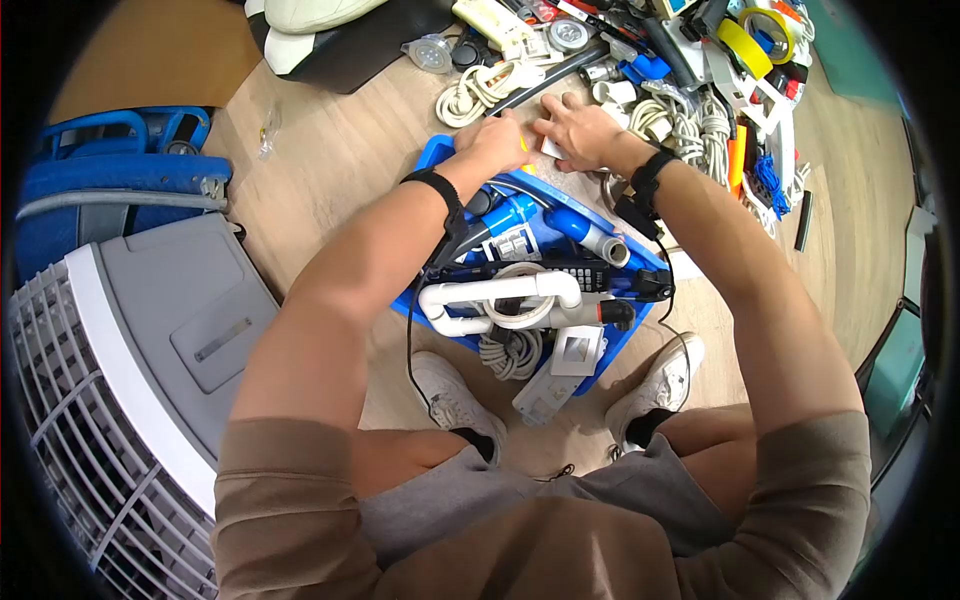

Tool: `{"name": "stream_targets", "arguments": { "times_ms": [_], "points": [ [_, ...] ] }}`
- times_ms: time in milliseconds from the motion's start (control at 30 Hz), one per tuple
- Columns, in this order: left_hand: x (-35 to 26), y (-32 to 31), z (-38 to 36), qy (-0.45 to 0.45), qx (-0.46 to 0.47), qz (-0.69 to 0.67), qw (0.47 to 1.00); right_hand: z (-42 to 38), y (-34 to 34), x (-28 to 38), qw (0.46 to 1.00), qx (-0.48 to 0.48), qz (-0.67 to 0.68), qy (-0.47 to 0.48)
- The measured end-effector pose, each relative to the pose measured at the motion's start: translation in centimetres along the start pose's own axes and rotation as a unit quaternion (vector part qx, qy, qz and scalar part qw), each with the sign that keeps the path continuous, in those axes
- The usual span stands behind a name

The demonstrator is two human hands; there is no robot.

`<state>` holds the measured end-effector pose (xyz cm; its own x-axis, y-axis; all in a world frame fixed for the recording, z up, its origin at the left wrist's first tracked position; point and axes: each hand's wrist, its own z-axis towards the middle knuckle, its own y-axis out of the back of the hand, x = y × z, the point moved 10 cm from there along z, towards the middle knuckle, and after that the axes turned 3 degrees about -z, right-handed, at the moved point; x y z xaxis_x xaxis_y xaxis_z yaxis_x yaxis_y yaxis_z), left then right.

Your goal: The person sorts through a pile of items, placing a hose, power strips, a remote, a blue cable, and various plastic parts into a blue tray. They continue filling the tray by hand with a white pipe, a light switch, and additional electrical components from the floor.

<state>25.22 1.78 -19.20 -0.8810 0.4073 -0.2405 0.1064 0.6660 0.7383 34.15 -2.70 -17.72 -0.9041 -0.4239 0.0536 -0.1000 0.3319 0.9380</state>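
My left hand (494, 143) is closed above the far rim of a blue bin (434, 152). A thin yellow-orange thing (526, 155) shows at its fingertips. Just to the right, my right hand (582, 134) bends over the floor, with a small white piece (552, 149) between thumb and fingers. Inside the bin lie a white bent pipe (455, 294), a blue-ended pipe (568, 223), a black keypad handset (580, 272), a coiled white cable (512, 354) and a white switch plate (578, 350). Both wrists wear black bands.
Beyond my hands spreads a pile of cables, tools and yellow tape rolls (745, 48). A coiled cream cable (478, 96) and a dark bar (550, 77) lie near it. At left stand a grey-lidded crate (190, 300) and a blue case (120, 180). My shoes (455, 400) flank the bin.
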Motion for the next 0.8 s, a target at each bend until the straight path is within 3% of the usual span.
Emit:
{"name": "stream_targets", "arguments": {
  "times_ms": [100,200,233,300,400,433,500,567,600,633,667,700,800],
  "points": [
    [0.5,-0.1,-0.3,-0.01,0.017,-0.021,1.0,-0.6,0.3,0.2,1.0,0.005,0.006,-0.015],
    [0.4,1.4,-0.6,-0.165,-0.175,-0.144,0.96,-0.7,-0.3,-0.3,0.999,-0.003,-0.011,-0.036],
    [0.9,2.3,-1.4,-0.165,-0.175,-0.145,0.96,-0.7,-0.7,-0.3,0.999,-0.003,-0.011,-0.036],
    [0.4,4.4,-4.4,-0.273,-0.155,-0.201,0.928,-1.2,-0.8,-0.3,0.997,-0.042,-0.043,-0.054],
    [2.0,7.2,-9.7,-0.291,-0.167,-0.148,0.93,-1.8,-0.1,0.3,0.997,-0.047,-0.052,-0.042],
    [3.1,6.7,-10.2,-0.267,-0.129,-0.113,0.948,-1.7,0.3,0.3,0.997,-0.047,-0.051,-0.044],
    [4.4,5.6,-11.6,-0.242,-0.091,-0.077,0.963,-1.0,-0.2,0.4,0.998,0.023,-0.041,-0.051],
    [5.7,2.0,-12.5,-0.216,0.018,0.0,0.976,0.3,-0.9,-0.1,0.996,0.065,-0.01,-0.064],
    [6.4,1.2,-12.7,-0.216,0.017,0.0,0.976,0.4,-0.7,-0.3,0.994,0.078,0.016,-0.076],
    [5.8,0.5,-13.6,-0.277,-0.002,0.022,0.961,0.4,-0.6,-0.5,0.991,0.092,0.041,-0.086],
    [5.5,0.0,-14.4,-0.337,-0.021,0.044,0.94,0.3,0.1,-0.5,0.991,0.068,0.08,-0.084],
    [5.6,-0.1,-14.5,-0.335,-0.022,0.043,0.941,-0.1,0.4,-0.5,0.991,0.068,0.079,-0.082],
    [6.2,1.2,-14.1,-0.304,-0.076,-0.046,0.949,-1.7,4.3,0.4,0.968,-0.102,0.222,-0.048]
  ]
}}
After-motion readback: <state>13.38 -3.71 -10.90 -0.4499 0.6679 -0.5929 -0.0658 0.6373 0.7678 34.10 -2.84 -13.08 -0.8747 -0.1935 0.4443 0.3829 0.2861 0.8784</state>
